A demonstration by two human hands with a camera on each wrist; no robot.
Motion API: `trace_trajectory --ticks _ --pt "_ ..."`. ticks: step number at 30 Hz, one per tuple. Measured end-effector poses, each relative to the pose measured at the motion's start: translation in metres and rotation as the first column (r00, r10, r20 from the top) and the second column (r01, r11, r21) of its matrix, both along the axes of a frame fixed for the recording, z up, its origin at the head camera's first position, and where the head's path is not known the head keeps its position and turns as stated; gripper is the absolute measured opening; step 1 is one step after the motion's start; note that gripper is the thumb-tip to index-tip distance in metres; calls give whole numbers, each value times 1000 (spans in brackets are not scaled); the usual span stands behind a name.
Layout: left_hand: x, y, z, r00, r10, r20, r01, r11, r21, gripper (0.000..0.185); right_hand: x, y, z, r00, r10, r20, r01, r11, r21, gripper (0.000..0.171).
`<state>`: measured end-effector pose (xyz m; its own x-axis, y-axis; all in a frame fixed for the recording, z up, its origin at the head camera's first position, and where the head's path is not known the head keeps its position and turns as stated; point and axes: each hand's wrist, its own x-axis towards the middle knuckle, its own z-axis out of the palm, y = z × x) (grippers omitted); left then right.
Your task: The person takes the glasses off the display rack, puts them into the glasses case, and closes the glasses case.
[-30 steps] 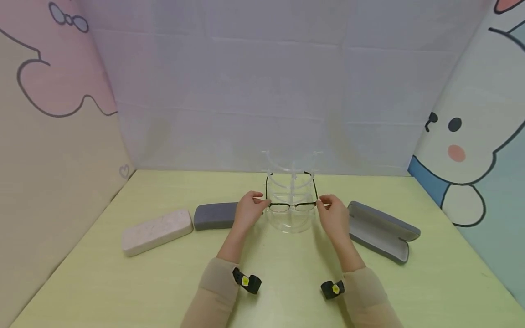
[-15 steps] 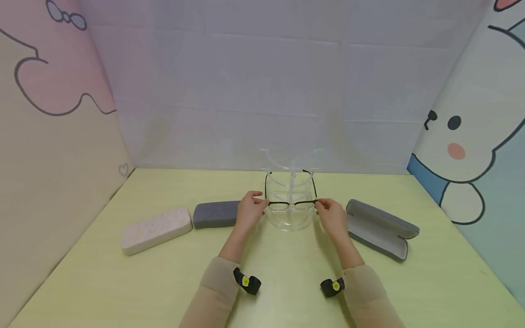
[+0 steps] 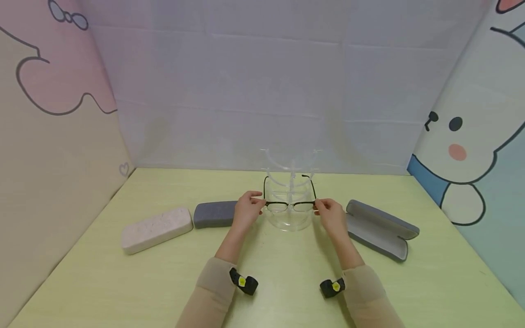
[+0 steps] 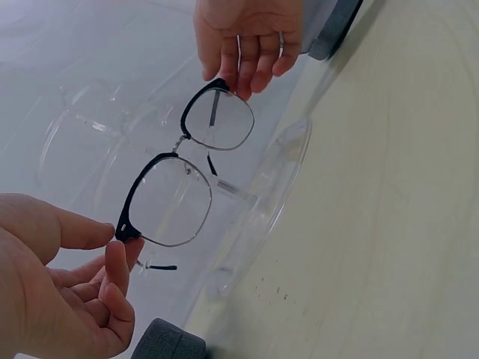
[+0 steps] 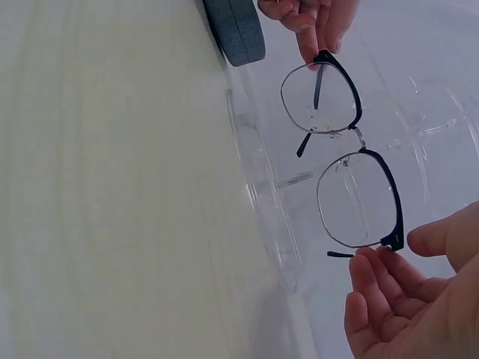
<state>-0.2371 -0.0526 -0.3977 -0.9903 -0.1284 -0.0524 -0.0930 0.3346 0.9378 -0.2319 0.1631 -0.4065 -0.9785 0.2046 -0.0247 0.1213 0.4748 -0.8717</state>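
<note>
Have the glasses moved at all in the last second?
Yes, slightly. Against the clear stand, the glasses have slid a little left, held at each end by the left hand and right hand; their height looks about the same.

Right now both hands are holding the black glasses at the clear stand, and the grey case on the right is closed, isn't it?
Not quite. The head view shows the grey case on the right lying open. The rest holds: the left hand and right hand hold the black glasses at the clear stand.

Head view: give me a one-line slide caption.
Both hands, left hand and right hand, pinch black-rimmed glasses at a clear display stand, cases alongside.
</note>
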Motion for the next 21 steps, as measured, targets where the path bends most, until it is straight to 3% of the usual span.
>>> trace_trajectory --ticks 14,21 --pt "3 -6 14 998 -26 -57 26 1000 5 26 4 2 12 1000 24 18 -21 992 -125 37" --pt "3 -10 18 998 -48 -49 48 999 -11 27 8 2 17 999 47 27 -42 985 -165 39"
